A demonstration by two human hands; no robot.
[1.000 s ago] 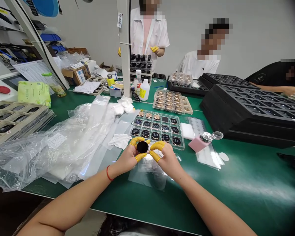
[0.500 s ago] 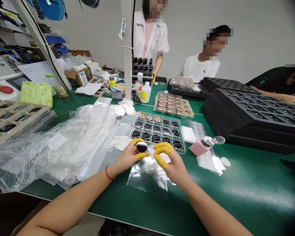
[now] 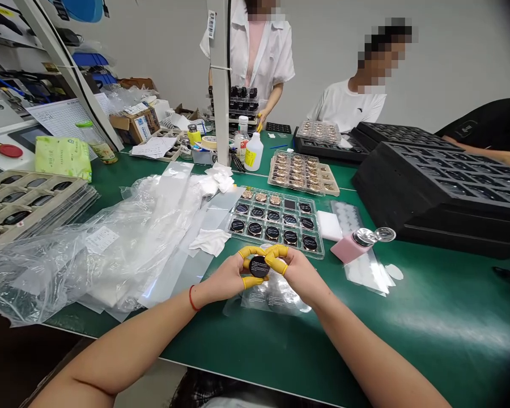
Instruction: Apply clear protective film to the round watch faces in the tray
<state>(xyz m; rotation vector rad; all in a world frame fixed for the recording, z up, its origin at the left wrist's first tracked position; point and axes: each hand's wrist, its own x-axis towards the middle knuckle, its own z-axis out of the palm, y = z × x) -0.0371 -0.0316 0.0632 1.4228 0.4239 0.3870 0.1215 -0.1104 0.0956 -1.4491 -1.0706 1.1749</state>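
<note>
Black disc [image 3: 259, 267] is held before tray [image 3: 300, 241], rim gripped by half-curled left hand [image 3: 233, 275], edge seemingly pinched by right hand [image 3: 296, 271]. 2-handed edge handling seems underway; steady rim grip called for.

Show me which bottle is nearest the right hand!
The pink bottle, right of the clear tray, is nearest the right hand; the white yellow-labelled bottle stands farther back by the post.

Grey wall [image 3: 318, 45] behind lg. green tbl. [image 3: 255, 343] (w/ glare [image 3: 454, 328], R).
</note>
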